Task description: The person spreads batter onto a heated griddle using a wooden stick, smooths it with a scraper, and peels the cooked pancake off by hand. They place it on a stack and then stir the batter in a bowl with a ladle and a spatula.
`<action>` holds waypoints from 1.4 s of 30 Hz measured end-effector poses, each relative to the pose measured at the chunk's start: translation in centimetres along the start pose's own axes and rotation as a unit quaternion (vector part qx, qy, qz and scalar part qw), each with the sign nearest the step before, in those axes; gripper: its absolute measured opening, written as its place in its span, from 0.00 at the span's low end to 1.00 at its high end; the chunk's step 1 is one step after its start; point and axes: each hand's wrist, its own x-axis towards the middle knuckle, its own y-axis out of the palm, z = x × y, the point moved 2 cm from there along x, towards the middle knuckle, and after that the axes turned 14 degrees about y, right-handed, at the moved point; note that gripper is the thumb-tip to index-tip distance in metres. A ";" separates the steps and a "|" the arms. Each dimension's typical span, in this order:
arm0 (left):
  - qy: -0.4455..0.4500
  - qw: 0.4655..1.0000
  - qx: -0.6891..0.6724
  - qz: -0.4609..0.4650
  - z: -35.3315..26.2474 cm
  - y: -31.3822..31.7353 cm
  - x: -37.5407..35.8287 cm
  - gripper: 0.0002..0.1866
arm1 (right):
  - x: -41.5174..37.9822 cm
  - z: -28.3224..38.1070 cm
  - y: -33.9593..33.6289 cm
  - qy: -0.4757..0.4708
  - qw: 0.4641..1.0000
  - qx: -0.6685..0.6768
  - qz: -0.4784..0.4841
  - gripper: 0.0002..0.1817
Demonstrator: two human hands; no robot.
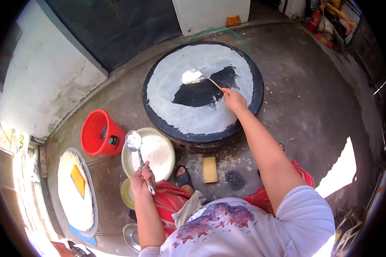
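One shiny metal ladle [134,142] was grasped by the left hand [142,177], fingers curled round the handle; its long axis was pointed away from the body and slightly left, its round, white-smeared bowl farthest out. The bowl was seen above the left rim of one round, pale basin [171,150], by which smooth white batter [156,156] was held. One yellowish rectangular block [209,169] was seen on the rough concrete floor [296,128], and one red plastic bucket [88,136] beside the basin. Farther out, the near end of one slender stick [212,81] was gripped by the right hand [235,101]; the stick was angled forward and left over one round black griddle [257,88]. The griddle was coated with thin, streaky white batter, broken by dark wedge-shaped bareness; one thick, glossy mound [191,77] was heaped near the stick's far end.
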 end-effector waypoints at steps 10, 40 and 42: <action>0.024 0.999 0.023 0.002 -0.5 0.0 0.0 0.16 | 0.5 -5.2 -1.7 -0.001 0.999 0.034 -0.023 0.15; 0.020 0.999 0.025 0.030 -1.1 -0.7 0.1 0.16 | -14.3 -1.6 3.6 -0.247 0.951 -0.114 -0.145 0.22; 0.006 0.999 0.013 0.029 -1.1 -0.7 0.2 0.16 | -13.4 -2.7 4.5 -0.292 0.922 -0.198 -0.158 0.22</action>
